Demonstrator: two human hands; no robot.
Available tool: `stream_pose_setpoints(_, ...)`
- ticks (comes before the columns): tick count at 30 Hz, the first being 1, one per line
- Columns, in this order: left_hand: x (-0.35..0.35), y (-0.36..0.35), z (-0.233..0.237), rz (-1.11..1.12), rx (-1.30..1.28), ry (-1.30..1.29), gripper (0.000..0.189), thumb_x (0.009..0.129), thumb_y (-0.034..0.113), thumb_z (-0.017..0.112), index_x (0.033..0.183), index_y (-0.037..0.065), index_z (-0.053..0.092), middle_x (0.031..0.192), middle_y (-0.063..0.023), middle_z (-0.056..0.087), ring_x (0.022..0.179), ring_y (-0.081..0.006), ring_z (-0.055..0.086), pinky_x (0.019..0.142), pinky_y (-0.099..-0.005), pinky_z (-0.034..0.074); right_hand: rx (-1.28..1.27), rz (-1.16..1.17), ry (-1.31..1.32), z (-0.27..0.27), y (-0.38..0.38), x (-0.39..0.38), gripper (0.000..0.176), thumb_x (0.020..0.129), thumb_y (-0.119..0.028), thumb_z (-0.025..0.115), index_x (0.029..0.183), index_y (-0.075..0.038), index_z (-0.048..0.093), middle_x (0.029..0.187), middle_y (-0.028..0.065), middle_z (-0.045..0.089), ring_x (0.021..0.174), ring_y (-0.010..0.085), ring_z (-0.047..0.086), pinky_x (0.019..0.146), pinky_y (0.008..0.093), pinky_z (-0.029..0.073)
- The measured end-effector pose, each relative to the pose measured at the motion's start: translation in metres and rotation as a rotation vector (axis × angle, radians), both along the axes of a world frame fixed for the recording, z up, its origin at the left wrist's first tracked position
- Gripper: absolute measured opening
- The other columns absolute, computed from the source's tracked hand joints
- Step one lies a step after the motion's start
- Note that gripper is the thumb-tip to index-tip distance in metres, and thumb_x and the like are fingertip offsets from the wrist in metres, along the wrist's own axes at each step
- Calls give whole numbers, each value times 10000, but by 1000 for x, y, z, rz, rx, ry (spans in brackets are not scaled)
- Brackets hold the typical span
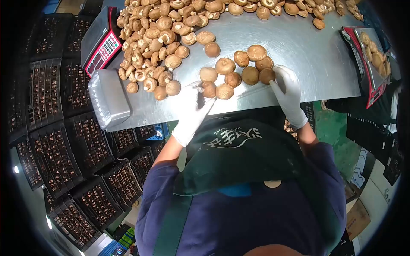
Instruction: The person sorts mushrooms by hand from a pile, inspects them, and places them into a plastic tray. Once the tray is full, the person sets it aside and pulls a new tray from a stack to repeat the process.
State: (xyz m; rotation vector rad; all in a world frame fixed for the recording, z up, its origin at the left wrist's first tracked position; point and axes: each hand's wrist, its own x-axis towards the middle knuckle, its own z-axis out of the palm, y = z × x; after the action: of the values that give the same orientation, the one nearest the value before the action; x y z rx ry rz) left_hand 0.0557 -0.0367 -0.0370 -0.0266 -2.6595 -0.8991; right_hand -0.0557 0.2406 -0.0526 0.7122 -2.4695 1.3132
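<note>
Brown shiitake mushrooms, caps up, form a close group on the metal table in front of me. My left hand, in a white glove, has fingers and thumb around a mushroom at the group's near left end. At the other end my gloved right hand has thumb and fingertips at the edge of a darker mushroom. Between the hands lie several more, among them a pale cracked cap and a dark round one. Some undersides and fingertips are hidden.
A large mushroom heap covers the table's left and back. Stacked clear plastic trays stand at the left corner, below a red scale. Another scale at right bears a pack of mushrooms. Black crates fill the left floor.
</note>
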Motion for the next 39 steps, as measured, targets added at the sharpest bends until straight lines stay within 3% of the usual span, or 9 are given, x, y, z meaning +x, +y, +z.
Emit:
stream_pose_setpoints(6,-25,-12,11,20,55,-13,237,793,124,716,966,32,583,984,-138,603,920,-298,596,823,-365,477,-5,-24,69,-7,11,-8,320,747,21,687,1061,-5,626,1062,141,642,1000,303,611,871,369,490)
stream_pose_setpoints(8,-57,-16,32,-163,-292,131,214,811,133,696,963,25,591,992,-157,596,913,-310,596,803,-360,481,10,-68,91,-8,12,-10,291,758,15,680,1044,-2,633,1061,145,641,987,306,616,869,376,493)
stream_pose_setpoints(16,-156,-1,7,112,-267,-274,429,723,379,760,902,36,575,783,-193,641,765,-353,640,692,-409,512,64,-108,123,2,13,-13,234,762,16,669,993,-17,645,1020,120,643,972,289,613,849,358,493)
stream_pose_setpoints(20,-137,9,33,154,69,-43,325,739,202,743,954,21,579,774,-107,623,709,-207,627,668,-336,506,42,-145,81,-12,25,-11,230,767,14,669,994,-20,648,1020,118,644,984,280,614,857,356,492)
stream_pose_setpoints(21,-128,18,45,109,329,-110,315,747,145,729,1009,32,598,848,-79,610,763,-156,603,707,-306,496,11,-164,52,-15,26,-10,236,770,11,671,1003,-22,649,1025,118,646,979,279,617,855,350,495)
stream_pose_setpoints(25,-103,39,48,-216,309,-253,326,780,159,695,1078,46,624,1009,-106,607,950,-211,601,842,-319,479,-86,-170,-93,-26,22,-17,242,803,-10,664,1045,-22,649,1044,123,652,956,256,639,841,325,506)
stream_pose_setpoints(29,-101,44,33,-319,-124,-147,324,838,190,645,1132,57,627,1028,-114,595,1047,-258,562,907,-340,449,-276,-172,-395,-30,15,-24,233,886,-64,622,1113,-16,642,1019,81,667,914,145,632,809,273,498)
stream_pose_setpoints(36,-70,0,32,2,178,-91,322,889,90,594,1204,18,593,1073,-100,611,958,-201,604,862,-312,480,-281,-84,-654,-33,27,-34,272,928,-151,589,1159,-15,635,780,4,622,683,61,541,643,226,456)
stream_pose_setpoints(39,-49,-23,22,185,38,-198,319,917,141,526,1201,9,585,1112,-205,614,1019,-306,607,906,-376,463,-196,-40,-643,-37,29,-34,289,927,-176,579,1167,-26,637,754,32,627,654,85,559,626,254,465)
